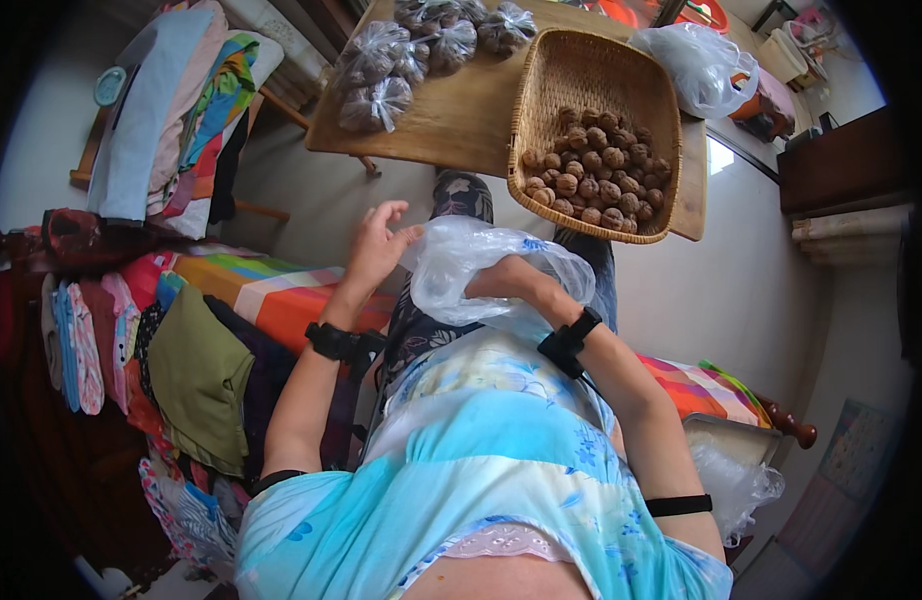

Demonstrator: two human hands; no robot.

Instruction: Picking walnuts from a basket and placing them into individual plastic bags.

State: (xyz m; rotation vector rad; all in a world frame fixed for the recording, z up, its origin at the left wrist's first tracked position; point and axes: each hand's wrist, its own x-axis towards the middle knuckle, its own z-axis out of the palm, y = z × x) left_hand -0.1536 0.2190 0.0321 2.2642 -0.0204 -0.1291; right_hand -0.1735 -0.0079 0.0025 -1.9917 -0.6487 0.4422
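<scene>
A clear plastic bag (pixel 453 277) lies open over my lap. My right hand (pixel 498 277) reaches inside it, its fingers hidden by the plastic, so its grip cannot be made out. At the bag's left edge my left hand (pixel 382 244) is raised with fingers apart, the thumb close to or touching the plastic. Beyond the bag, a woven wicker basket (pixel 518 142) holds many loose walnuts (pixel 599 169) and overhangs the near edge of a wooden table (pixel 461 112). Several knotted clear bags of walnuts (pixel 378 101) stand at the table's left.
Another crumpled plastic bag (pixel 693 67) rests right of the basket. Folded clothes (pixel 198 367) are piled at the left, beside a checkered cloth (pixel 281 292). More clothes (pixel 145 120) hang over a chair farther back. A tray with plastic bags (pixel 731 480) is at lower right.
</scene>
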